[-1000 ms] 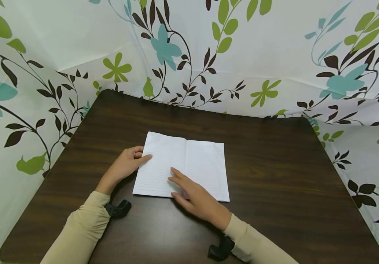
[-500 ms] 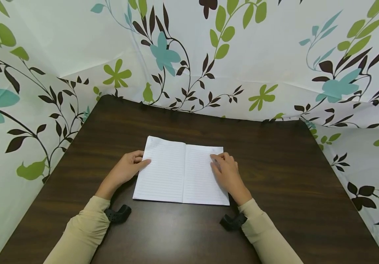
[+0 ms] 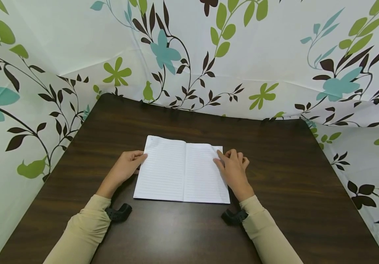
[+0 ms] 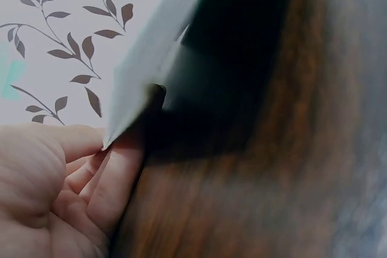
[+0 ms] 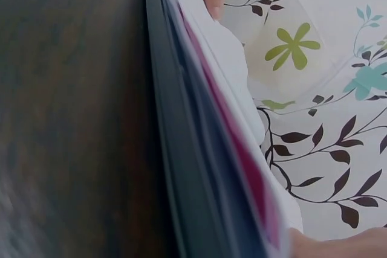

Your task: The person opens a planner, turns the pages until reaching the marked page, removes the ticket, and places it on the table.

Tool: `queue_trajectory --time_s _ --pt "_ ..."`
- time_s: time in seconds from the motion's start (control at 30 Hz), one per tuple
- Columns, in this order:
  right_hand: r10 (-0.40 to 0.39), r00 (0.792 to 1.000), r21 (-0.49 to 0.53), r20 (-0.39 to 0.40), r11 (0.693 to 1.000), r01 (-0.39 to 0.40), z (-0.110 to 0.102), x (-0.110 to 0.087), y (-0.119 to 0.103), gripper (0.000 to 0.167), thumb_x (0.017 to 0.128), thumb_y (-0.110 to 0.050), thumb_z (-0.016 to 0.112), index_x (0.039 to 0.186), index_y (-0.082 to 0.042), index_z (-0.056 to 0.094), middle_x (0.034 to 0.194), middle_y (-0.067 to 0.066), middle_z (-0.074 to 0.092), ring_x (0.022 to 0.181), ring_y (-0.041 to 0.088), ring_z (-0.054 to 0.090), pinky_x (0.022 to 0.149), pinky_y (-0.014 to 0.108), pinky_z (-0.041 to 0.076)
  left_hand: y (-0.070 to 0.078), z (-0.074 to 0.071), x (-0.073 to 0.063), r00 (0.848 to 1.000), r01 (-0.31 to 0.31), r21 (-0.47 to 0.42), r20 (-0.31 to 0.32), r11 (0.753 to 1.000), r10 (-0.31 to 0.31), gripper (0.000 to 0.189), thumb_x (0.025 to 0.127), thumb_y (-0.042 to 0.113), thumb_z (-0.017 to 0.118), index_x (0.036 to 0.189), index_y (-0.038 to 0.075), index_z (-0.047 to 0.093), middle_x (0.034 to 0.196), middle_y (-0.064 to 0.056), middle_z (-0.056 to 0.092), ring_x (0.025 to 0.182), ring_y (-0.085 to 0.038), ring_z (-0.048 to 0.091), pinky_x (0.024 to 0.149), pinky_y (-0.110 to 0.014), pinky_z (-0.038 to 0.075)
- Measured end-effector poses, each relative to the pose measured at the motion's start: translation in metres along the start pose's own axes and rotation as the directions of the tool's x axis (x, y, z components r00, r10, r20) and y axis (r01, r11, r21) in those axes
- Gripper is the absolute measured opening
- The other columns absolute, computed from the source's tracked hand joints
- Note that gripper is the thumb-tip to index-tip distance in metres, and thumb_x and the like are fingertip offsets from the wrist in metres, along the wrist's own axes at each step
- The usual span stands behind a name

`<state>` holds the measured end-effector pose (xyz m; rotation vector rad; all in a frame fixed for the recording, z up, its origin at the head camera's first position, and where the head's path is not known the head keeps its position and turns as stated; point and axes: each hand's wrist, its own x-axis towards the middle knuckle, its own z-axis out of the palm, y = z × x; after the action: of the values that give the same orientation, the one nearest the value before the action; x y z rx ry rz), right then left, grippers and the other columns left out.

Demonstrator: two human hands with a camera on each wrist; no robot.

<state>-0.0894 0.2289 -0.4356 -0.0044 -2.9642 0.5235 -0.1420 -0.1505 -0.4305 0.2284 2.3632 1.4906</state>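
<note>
An open lined notebook (image 3: 166,172) lies on the dark wood table, its pages blank apart from printed lines and a tiny mark at the upper left. My left hand (image 3: 125,167) pinches the notebook's left edge, thumb on top and fingers underneath; the left wrist view shows this left hand (image 4: 66,185) gripping the raised edge. At the right page's upper outer edge, my right hand (image 3: 235,172) pinches the paper with thumb and index finger, the other fingers curled past the edge. In the right wrist view, layered notebook edges (image 5: 199,101) stand close to the camera, a magenta strip among them.
The dark table (image 3: 285,176) stretches out on all sides of the notebook. Behind it and at both sides hangs a white cloth (image 3: 258,62) with leaf and flower prints. Each wrist carries a black camera mount (image 3: 119,213).
My right hand went from the middle of the notebook to the right page, then slightly outward to its upper edge, where the paper now bends. My left hand stays at the left edge.
</note>
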Motion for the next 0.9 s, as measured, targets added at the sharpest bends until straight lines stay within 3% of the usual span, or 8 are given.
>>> queue_trajectory --time_s 0.2,0.33,0.5,0.67,0.77,0.9 --pt "-0.084 0.991 -0.061 -0.106 0.995 0.078 0.001 -0.003 -0.004 0.036 0.106 -0.037 0.062 0.135 -0.019 0.071 0.108 0.013 0.062 0.097 0.033 0.045 0.093 0.060 0.024 0.003 0.000 0.002 0.998 0.045 -0.001 -0.036 0.999 -0.045 0.048 0.109 0.032 0.057 0.141 -0.003 0.058 0.097 -0.009 0.076 0.085 -0.011 0.066 0.071 -0.027 0.060" --pt "-0.143 0.977 -0.100 -0.157 0.987 0.128 0.001 -0.005 -0.005 0.033 0.103 -0.032 0.067 0.131 -0.017 0.075 0.094 0.010 0.069 0.082 0.027 0.055 0.084 0.054 0.027 0.003 0.000 0.001 0.996 0.059 -0.022 -0.063 0.998 -0.060 0.045 0.108 0.030 0.059 0.136 -0.005 0.063 0.095 -0.010 0.076 0.078 -0.012 0.066 0.067 -0.026 0.061" --pt "-0.052 0.990 0.072 -0.130 0.995 0.062 0.001 0.000 -0.008 0.049 0.100 -0.024 0.073 0.146 -0.011 0.062 0.087 0.007 0.061 0.073 0.021 0.052 0.080 0.043 0.021 0.001 -0.001 0.001 0.996 0.055 -0.032 -0.064 0.998 -0.057 0.044 0.107 0.028 0.060 0.134 -0.006 0.065 0.090 -0.007 0.075 0.075 -0.012 0.066 0.066 -0.025 0.061" --pt "0.066 0.994 0.309 -0.086 0.950 -0.037 0.000 0.003 -0.012 0.068 0.097 -0.012 0.075 0.157 -0.003 0.044 0.090 0.008 0.056 0.077 0.022 0.049 0.082 0.040 0.018 0.001 -0.001 0.002 0.997 0.050 -0.040 -0.053 0.998 -0.052 0.043 0.108 0.027 0.060 0.134 -0.007 0.064 0.087 -0.005 0.075 0.073 -0.011 0.065 0.065 -0.025 0.061" --pt "0.072 0.992 0.351 -0.099 0.936 -0.032 0.001 0.003 -0.014 0.055 0.096 -0.009 0.074 0.147 0.002 0.056 0.094 0.012 0.060 0.080 0.025 0.052 0.082 0.040 0.019 0.001 -0.001 0.002 0.998 0.047 -0.045 -0.050 0.998 -0.049 0.042 0.108 0.027 0.060 0.133 -0.007 0.065 0.085 -0.004 0.075 0.071 -0.010 0.065 0.065 -0.025 0.060" --pt "0.015 0.992 0.331 -0.128 0.943 0.029 -0.001 0.000 -0.018 0.033 0.096 -0.007 0.071 0.127 0.005 0.071 0.114 0.017 0.065 0.099 0.033 0.054 0.088 0.045 0.028 0.000 0.000 0.003 0.998 0.043 -0.050 -0.045 0.998 -0.045 0.041 0.108 0.027 0.059 0.132 -0.006 0.065 0.085 -0.003 0.075 0.071 -0.009 0.065 0.064 -0.025 0.060"
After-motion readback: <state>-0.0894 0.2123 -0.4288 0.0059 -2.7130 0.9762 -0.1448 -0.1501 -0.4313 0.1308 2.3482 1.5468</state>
